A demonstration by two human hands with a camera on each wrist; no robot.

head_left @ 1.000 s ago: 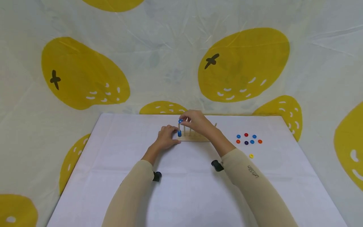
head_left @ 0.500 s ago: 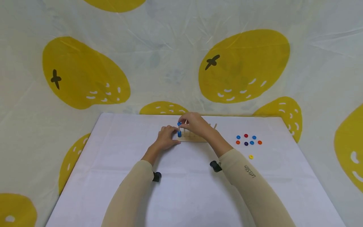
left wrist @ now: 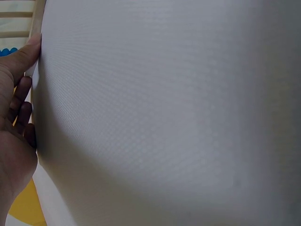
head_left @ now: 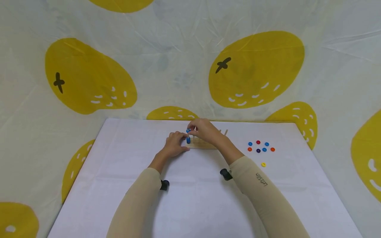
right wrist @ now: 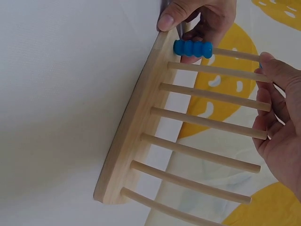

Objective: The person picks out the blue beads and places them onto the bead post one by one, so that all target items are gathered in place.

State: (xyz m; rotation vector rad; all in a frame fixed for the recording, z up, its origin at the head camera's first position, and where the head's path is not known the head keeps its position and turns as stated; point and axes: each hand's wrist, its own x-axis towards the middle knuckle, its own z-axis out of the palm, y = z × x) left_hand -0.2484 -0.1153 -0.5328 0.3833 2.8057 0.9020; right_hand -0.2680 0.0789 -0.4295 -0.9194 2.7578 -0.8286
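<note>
A wooden peg stand (head_left: pixel 203 144) with a row of upright pegs stands near the table's back edge. Several blue rings (right wrist: pixel 193 49) are stacked at the foot of its end peg, the leftmost in the head view. My left hand (head_left: pixel 174 144) grips the stand's left end, thumb on the front edge and fingers behind. With thumb and fingertips my right hand (head_left: pixel 205 129) pinches another blue ring (head_left: pixel 188 130) at the top of that same peg; in the right wrist view the fingers hide most of it. The other pegs (right wrist: pixel 202 153) carry no rings.
To the right of the stand lie several loose rings: blue (head_left: pixel 250 143), red (head_left: pixel 258 142), orange (head_left: pixel 273 149) and dark (head_left: pixel 258 150). A yellow ring (head_left: pixel 263 164) lies nearer the front. A white cloth (head_left: pixel 190 205) covers the table, and a patterned curtain (head_left: pixel 172 66) hangs behind.
My right hand has come slightly down and left with its blue ring, from above the end peg onto its top. The left hand stays in place on the stand.
</note>
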